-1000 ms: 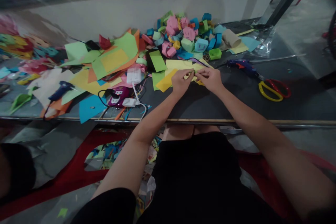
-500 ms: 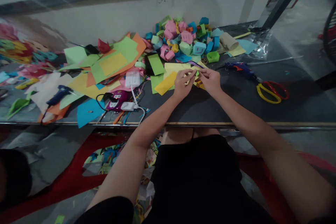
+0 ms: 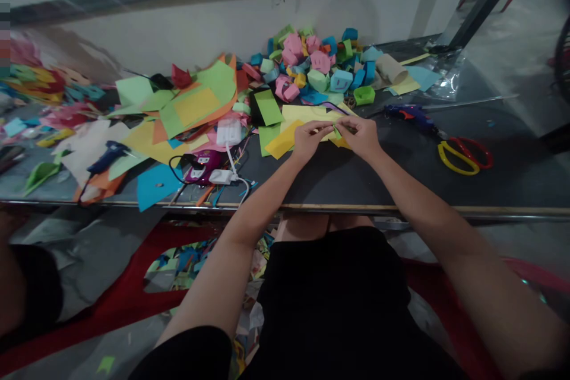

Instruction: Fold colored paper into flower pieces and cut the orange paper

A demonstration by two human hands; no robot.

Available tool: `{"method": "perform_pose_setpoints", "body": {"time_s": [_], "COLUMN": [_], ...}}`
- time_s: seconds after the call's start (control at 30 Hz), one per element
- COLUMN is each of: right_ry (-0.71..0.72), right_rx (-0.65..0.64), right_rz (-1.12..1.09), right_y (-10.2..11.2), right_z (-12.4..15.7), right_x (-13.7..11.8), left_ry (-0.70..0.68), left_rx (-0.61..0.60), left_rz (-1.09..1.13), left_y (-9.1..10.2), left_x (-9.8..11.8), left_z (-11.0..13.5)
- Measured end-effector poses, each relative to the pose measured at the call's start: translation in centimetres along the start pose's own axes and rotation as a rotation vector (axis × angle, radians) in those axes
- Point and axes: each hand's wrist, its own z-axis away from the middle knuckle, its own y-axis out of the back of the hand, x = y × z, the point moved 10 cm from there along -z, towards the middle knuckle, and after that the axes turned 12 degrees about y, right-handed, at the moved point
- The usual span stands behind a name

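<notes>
My left hand (image 3: 308, 140) and my right hand (image 3: 363, 136) meet over the dark table (image 3: 338, 181), fingers pinched together on a small green paper piece (image 3: 336, 129). Yellow paper sheets (image 3: 303, 114) lie flat just beyond and under the hands. The piece is mostly hidden by my fingertips, so its shape is unclear.
A heap of folded coloured paper boxes (image 3: 318, 65) sits at the back. A blue glue gun (image 3: 412, 114) and red-yellow scissors (image 3: 465, 153) lie to the right. Loose coloured sheets (image 3: 196, 101), a white charger (image 3: 228, 130), a purple device (image 3: 201, 165) and a second glue gun (image 3: 105, 154) lie left.
My hands have drawn closer together and dropped slightly toward the table, still working the small green piece. The camera view has shifted a little.
</notes>
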Motion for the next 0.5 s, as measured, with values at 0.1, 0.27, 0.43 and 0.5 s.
{"method": "perform_pose_setpoints", "body": {"time_s": [0.1,0.27,0.43,0.5], "right_ry": [0.003,-0.003,-0.032,-0.036], "right_rx": [-0.018,-0.042,-0.065,-0.061], "right_rz": [0.024,0.033,-0.005,-0.034], "right_y": [0.0,0.0,-0.4,-0.5], "right_z": [0.0,0.1,0.2,0.3], "right_x": [-0.1,-0.7,-0.6,-0.4], "left_ry": [-0.003,0.028,0.056,0.052], "left_rx": [0.018,0.050,0.066,0.055], "left_rz": [-0.022,-0.035,0.032,0.060], "left_y": [0.2,0.4,0.4,0.3], "left_x": [0.1,0.0,-0.9,-1.1], "left_z": [0.2,0.4,0.3,0.2]}}
